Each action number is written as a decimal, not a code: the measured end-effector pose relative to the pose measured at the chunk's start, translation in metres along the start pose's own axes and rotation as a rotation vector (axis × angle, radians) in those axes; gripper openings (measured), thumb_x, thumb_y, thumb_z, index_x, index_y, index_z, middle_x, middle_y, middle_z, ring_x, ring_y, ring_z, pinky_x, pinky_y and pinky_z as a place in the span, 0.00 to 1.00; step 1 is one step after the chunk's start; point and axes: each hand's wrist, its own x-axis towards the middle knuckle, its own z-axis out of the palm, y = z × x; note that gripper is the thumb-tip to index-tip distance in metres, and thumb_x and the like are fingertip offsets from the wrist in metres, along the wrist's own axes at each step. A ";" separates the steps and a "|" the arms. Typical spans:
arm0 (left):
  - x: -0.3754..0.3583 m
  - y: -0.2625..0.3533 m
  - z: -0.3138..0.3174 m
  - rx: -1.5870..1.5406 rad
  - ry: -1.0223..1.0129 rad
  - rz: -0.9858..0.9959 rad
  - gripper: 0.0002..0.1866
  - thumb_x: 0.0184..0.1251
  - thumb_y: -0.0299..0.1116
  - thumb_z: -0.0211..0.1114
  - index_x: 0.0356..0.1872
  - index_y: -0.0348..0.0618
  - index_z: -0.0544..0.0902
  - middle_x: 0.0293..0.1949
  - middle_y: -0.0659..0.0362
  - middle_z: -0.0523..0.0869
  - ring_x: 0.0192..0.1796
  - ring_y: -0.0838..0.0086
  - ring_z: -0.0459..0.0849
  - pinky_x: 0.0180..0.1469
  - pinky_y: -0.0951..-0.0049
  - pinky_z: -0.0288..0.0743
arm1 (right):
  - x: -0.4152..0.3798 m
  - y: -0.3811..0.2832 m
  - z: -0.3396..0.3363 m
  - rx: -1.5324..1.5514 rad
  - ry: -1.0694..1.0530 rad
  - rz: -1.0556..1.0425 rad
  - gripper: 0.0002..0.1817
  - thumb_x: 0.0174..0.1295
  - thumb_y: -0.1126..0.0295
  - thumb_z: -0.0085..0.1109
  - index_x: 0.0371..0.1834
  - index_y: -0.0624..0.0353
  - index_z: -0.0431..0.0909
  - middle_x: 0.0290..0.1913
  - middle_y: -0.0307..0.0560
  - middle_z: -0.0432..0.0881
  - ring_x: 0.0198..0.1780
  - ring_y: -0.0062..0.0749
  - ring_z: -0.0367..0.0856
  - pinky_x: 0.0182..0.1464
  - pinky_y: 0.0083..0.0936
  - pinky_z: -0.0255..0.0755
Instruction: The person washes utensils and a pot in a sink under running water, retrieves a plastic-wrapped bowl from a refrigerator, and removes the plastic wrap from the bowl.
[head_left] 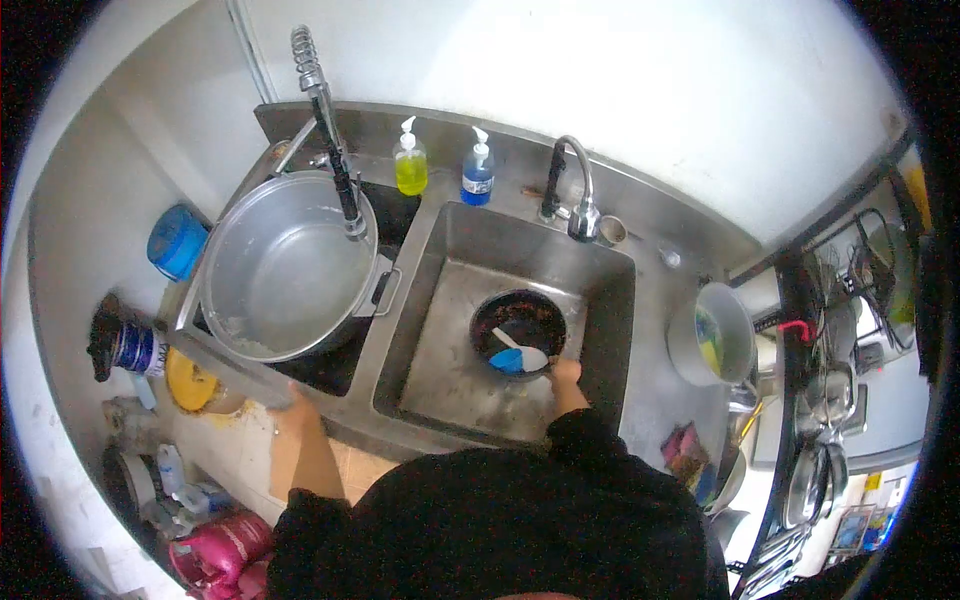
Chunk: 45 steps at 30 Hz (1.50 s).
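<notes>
My right hand (pixel 565 376) is closed on the near right edge of a dark round pan (pixel 485 345) in the right basin of the steel sink (pixel 440 395). The pan's inside looks blackened. In it lies a pale spoon-shaped utensil (pixel 534 357), with a small blue piece (pixel 506 360) beside it. My left hand (pixel 293 402) is at the sink's front edge below the left basin, fingers extended and holding nothing that shows. Nearest to it is a large aluminium pot (pixel 290 265) resting over the left basin.
A spring-hose faucet (pixel 345 190) hangs over the pot. A curved tap (pixel 580 200) stands behind the right basin, near yellow (pixel 411 172) and blue (pixel 478 180) pump bottles. A grey pot (pixel 690 345) sits on the right counter. A pink gas cylinder (pixel 225 550) stands at lower left.
</notes>
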 end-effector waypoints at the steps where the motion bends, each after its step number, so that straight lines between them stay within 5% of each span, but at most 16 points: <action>1: -0.004 0.007 -0.002 0.038 -0.011 -0.051 0.56 0.47 0.69 0.50 0.62 0.26 0.44 0.51 0.37 0.71 0.53 0.50 0.72 0.52 0.60 0.66 | 0.000 -0.010 0.002 0.133 -0.055 0.065 0.12 0.46 0.67 0.59 0.33 0.59 0.79 0.26 0.49 0.78 0.25 0.37 0.76 0.28 0.31 0.72; 4: -0.009 0.014 -0.005 -0.162 -0.029 -0.064 0.54 0.48 0.68 0.50 0.63 0.32 0.44 0.49 0.37 0.72 0.50 0.51 0.74 0.50 0.60 0.68 | 0.006 -0.024 0.007 0.346 -0.175 0.203 0.15 0.45 0.65 0.63 0.38 0.54 0.78 0.32 0.49 0.78 0.32 0.37 0.77 0.31 0.33 0.73; 11: -0.003 0.010 0.003 0.057 -0.055 -0.103 0.51 0.50 0.66 0.50 0.65 0.38 0.44 0.54 0.39 0.69 0.55 0.50 0.69 0.55 0.61 0.63 | 0.051 0.008 0.048 -0.062 -0.177 -0.123 0.21 0.43 0.63 0.64 0.43 0.53 0.77 0.37 0.51 0.78 0.37 0.43 0.78 0.41 0.37 0.70; 13: -0.021 0.032 -0.015 0.004 -0.094 -0.181 0.50 0.51 0.66 0.50 0.65 0.38 0.44 0.56 0.40 0.67 0.57 0.51 0.67 0.57 0.62 0.61 | 0.090 0.008 0.022 -0.085 -0.342 0.130 0.21 0.43 0.61 0.63 0.42 0.56 0.76 0.39 0.54 0.78 0.44 0.45 0.76 0.45 0.38 0.69; 14: -0.022 0.033 -0.016 -0.009 -0.104 -0.178 0.50 0.51 0.66 0.50 0.65 0.38 0.44 0.56 0.40 0.66 0.58 0.51 0.66 0.57 0.62 0.60 | 0.093 -0.025 -0.029 0.428 0.213 0.553 0.24 0.47 0.57 0.57 0.39 0.67 0.74 0.42 0.58 0.75 0.44 0.47 0.74 0.47 0.38 0.67; 15: -0.022 0.034 -0.015 -0.023 -0.112 -0.172 0.50 0.51 0.66 0.50 0.65 0.38 0.44 0.57 0.40 0.65 0.58 0.51 0.66 0.58 0.63 0.59 | 0.117 -0.018 -0.030 0.168 0.436 0.442 0.22 0.49 0.59 0.55 0.38 0.70 0.73 0.42 0.62 0.74 0.44 0.50 0.74 0.47 0.38 0.67; 17: -0.017 0.028 -0.008 -0.017 -0.055 -0.127 0.49 0.52 0.65 0.50 0.65 0.39 0.44 0.57 0.40 0.65 0.58 0.51 0.66 0.58 0.63 0.58 | 0.160 -0.045 -0.127 0.957 0.544 0.359 0.24 0.48 0.63 0.57 0.43 0.71 0.71 0.46 0.66 0.72 0.49 0.55 0.70 0.50 0.35 0.64; 19: -0.018 0.024 -0.008 -0.039 -0.048 -0.098 0.49 0.52 0.65 0.49 0.65 0.39 0.44 0.58 0.41 0.65 0.58 0.51 0.66 0.59 0.63 0.58 | 0.210 -0.048 -0.152 0.821 0.792 -0.048 0.25 0.48 0.67 0.60 0.49 0.69 0.68 0.46 0.58 0.74 0.45 0.39 0.74 0.48 0.29 0.67; 23: -0.018 0.025 -0.011 -0.078 -0.074 -0.074 0.49 0.52 0.65 0.50 0.65 0.40 0.44 0.59 0.42 0.63 0.59 0.52 0.65 0.59 0.64 0.58 | 0.212 -0.109 -0.241 1.036 0.352 -0.106 0.13 0.55 0.63 0.54 0.39 0.60 0.72 0.34 0.45 0.76 0.38 0.32 0.73 0.44 0.25 0.65; 26: -0.018 0.031 -0.018 0.071 -0.094 -0.098 0.50 0.51 0.66 0.49 0.65 0.40 0.44 0.59 0.42 0.63 0.59 0.53 0.65 0.58 0.64 0.59 | 0.224 -0.101 -0.209 0.702 0.240 -0.168 0.11 0.53 0.64 0.56 0.35 0.59 0.73 0.42 0.51 0.75 0.48 0.40 0.71 0.53 0.30 0.62; 28: -0.020 0.031 -0.018 0.077 -0.103 -0.125 0.50 0.50 0.67 0.48 0.65 0.40 0.44 0.58 0.42 0.64 0.59 0.53 0.65 0.58 0.64 0.60 | 0.214 -0.095 -0.178 0.424 0.547 -0.514 0.14 0.50 0.65 0.59 0.40 0.57 0.73 0.52 0.55 0.69 0.57 0.48 0.64 0.59 0.34 0.56; 32: -0.018 0.029 -0.014 0.019 -0.082 -0.125 0.51 0.50 0.69 0.46 0.65 0.40 0.44 0.57 0.42 0.66 0.58 0.52 0.67 0.57 0.63 0.60 | 0.155 -0.128 -0.188 0.520 0.480 -0.243 0.27 0.47 0.66 0.61 0.53 0.56 0.67 0.64 0.57 0.54 0.64 0.54 0.53 0.62 0.36 0.51; 36: -0.014 0.020 -0.007 0.032 -0.039 -0.104 0.51 0.49 0.69 0.46 0.65 0.41 0.44 0.57 0.42 0.67 0.56 0.51 0.69 0.57 0.63 0.61 | 0.136 -0.124 -0.143 0.675 0.440 -0.257 0.28 0.55 0.58 0.55 0.56 0.59 0.63 0.55 0.56 0.67 0.56 0.49 0.65 0.56 0.37 0.61; 39: -0.012 0.020 -0.007 0.010 -0.051 -0.112 0.50 0.50 0.68 0.47 0.65 0.41 0.44 0.56 0.41 0.67 0.55 0.50 0.70 0.57 0.62 0.61 | 0.114 -0.130 -0.142 1.476 -0.212 0.357 0.27 0.56 0.59 0.53 0.56 0.64 0.62 0.57 0.56 0.63 0.57 0.47 0.65 0.56 0.37 0.62; 42: -0.018 0.030 -0.016 0.022 -0.100 -0.158 0.50 0.50 0.68 0.49 0.65 0.41 0.44 0.56 0.40 0.67 0.56 0.50 0.69 0.57 0.62 0.61 | 0.112 -0.123 -0.130 1.928 -0.341 0.608 0.28 0.61 0.56 0.44 0.58 0.64 0.57 0.54 0.57 0.65 0.52 0.47 0.69 0.52 0.40 0.66; 45: -0.018 0.030 -0.014 -0.015 -0.068 -0.136 0.50 0.49 0.67 0.50 0.65 0.41 0.44 0.55 0.40 0.67 0.56 0.50 0.68 0.57 0.63 0.61 | 0.111 -0.127 -0.141 2.063 -0.414 0.691 0.24 0.62 0.55 0.41 0.54 0.62 0.60 0.50 0.57 0.69 0.51 0.49 0.69 0.53 0.40 0.67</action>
